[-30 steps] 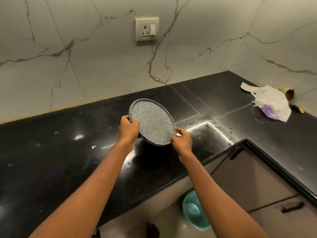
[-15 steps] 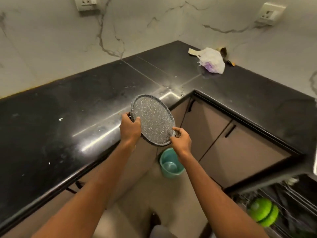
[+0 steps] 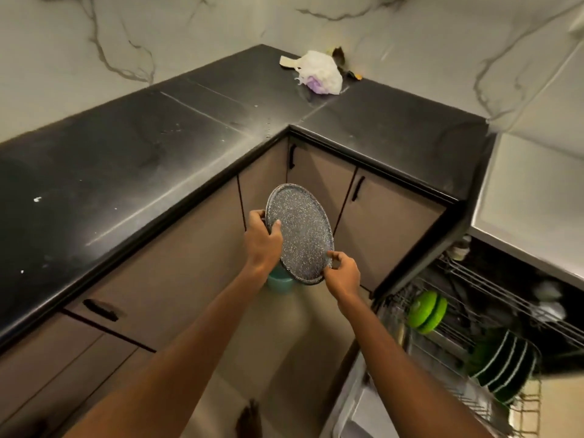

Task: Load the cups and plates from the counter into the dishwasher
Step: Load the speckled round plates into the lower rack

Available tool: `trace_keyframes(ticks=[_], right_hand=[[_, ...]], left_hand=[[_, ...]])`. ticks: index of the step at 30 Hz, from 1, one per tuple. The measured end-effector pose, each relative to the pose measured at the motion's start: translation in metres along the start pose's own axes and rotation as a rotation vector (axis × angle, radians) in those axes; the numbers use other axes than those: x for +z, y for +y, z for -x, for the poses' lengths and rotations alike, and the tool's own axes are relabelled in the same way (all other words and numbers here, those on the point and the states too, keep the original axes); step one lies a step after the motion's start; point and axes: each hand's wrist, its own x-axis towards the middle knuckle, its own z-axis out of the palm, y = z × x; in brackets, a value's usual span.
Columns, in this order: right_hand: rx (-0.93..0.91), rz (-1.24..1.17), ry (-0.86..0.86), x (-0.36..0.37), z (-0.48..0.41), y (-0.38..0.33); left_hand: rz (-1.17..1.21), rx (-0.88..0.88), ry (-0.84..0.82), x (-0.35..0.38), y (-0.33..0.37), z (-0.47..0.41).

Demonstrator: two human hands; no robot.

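I have the speckled grey plate [image 3: 300,235] in both hands at the centre of the frame. It is off the black counter [image 3: 126,159], in the air in front of the brown cabinet doors [image 3: 388,222] and tipped nearly on edge. My left hand [image 3: 262,243] grips the left rim, thumb lying across the speckled face and fingers curled behind. My right hand [image 3: 343,275] pinches the lower right rim between thumb and fingertips. A teal bucket [image 3: 279,282] on the floor shows just below the plate.

The open dishwasher's wire rack [image 3: 474,298] sits at the lower right. A row of dark plates [image 3: 502,365] stands on edge in it, with a bright green round item [image 3: 426,311] further back.

As I judge it, the step is the carry to the rack. I would swing the plate rightward and low, with the edge pointing down so it drops between tines. I would aim for a free slot beside the standing row, though blur hides exactly where one is. The right-hand pinch looks light, so I would let the left hand bear the weight until the rim seats.
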Motion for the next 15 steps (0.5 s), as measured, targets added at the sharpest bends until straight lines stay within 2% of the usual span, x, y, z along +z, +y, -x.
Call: trace_keyframes(ticks=[8,15], right_hand=[[-0.019,0.075,0.013,-0.114,0.051,0.114],[0.137,0.029,0.021,-0.195,0.088,0.194]], left_hand=[[-0.061,-0.034,-0.01,0.1,0.004,0.133],[-0.168,-0.028,-0.138,0.176,-0.006,0.215]])
